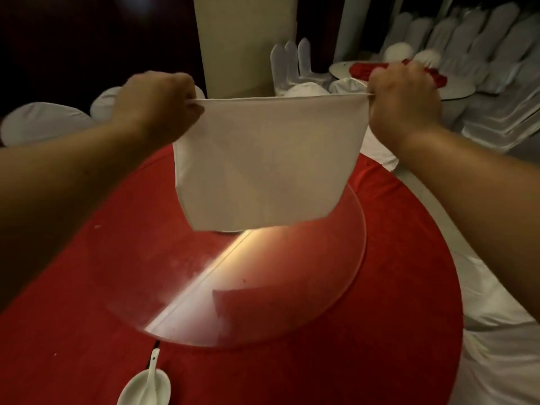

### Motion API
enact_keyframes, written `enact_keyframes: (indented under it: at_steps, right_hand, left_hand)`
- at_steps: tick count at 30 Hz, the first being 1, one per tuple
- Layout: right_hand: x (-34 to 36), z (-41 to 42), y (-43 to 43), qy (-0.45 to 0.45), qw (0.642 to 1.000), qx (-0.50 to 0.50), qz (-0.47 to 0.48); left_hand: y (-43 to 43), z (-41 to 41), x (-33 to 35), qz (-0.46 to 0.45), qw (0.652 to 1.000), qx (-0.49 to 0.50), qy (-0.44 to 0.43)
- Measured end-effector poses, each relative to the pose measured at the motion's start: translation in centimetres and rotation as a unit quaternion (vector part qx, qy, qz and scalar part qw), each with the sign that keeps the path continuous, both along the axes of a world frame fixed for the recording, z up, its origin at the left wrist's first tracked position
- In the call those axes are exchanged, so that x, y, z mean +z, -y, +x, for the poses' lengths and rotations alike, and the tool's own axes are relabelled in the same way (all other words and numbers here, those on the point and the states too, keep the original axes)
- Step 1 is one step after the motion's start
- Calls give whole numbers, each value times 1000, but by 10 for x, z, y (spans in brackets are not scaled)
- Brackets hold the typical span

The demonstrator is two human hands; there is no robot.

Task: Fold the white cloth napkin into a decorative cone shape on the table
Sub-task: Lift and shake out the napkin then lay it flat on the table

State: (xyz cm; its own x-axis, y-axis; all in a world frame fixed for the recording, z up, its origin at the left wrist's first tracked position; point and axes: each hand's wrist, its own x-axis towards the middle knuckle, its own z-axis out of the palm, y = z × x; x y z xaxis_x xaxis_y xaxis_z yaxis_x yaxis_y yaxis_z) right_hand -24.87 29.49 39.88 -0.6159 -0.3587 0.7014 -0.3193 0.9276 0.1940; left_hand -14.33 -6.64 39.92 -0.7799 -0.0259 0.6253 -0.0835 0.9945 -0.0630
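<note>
The white cloth napkin (263, 162) hangs flat and stretched in the air above the table. My left hand (159, 102) pinches its upper left corner. Its upper right corner is pinched by my right hand (404, 96). The top edge is pulled taut between both hands, and the lower edge hangs free just above the round glass turntable (292, 287). The napkin hides the far part of the table behind it.
The round table has a red tablecloth (87, 331) over a white underlay (496, 331). A white dish with a white spoon (146, 381) sits at the near edge. White-covered chairs (43, 121) ring the table; a pillar (236, 45) and another laid table (455, 89) stand behind.
</note>
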Motion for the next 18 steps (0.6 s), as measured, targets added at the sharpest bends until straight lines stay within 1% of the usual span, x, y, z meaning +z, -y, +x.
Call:
enact_keyframes:
  at_steps: [1,3,6,9,11,16,18]
  right_hand:
    - [4,0,-3,-7,1000,3,-13]
    - [-1,1,-7,-6,1000,2,-20]
    - [-38,9,-16,44,999,-1,-13]
    - [-99,24,-30,94,995,11,-7]
    - [-146,36,-42,118,993,12,-1]
    - [-257,70,-77,207,977,-11,52]
    - [-299,90,-89,247,967,-6,67]
  left_hand:
    - [-1,3,5,-5,1000,-10,-13]
    - [-6,10,-1,-29,999,-37,-7]
    - [-18,24,-41,-39,994,-90,36]
    - [-29,39,-104,-39,989,-113,91]
    - [-38,49,-154,-47,981,-119,147]
    - [-54,85,-276,-38,954,-121,272]
    - [-59,102,-320,-38,938,-105,330]
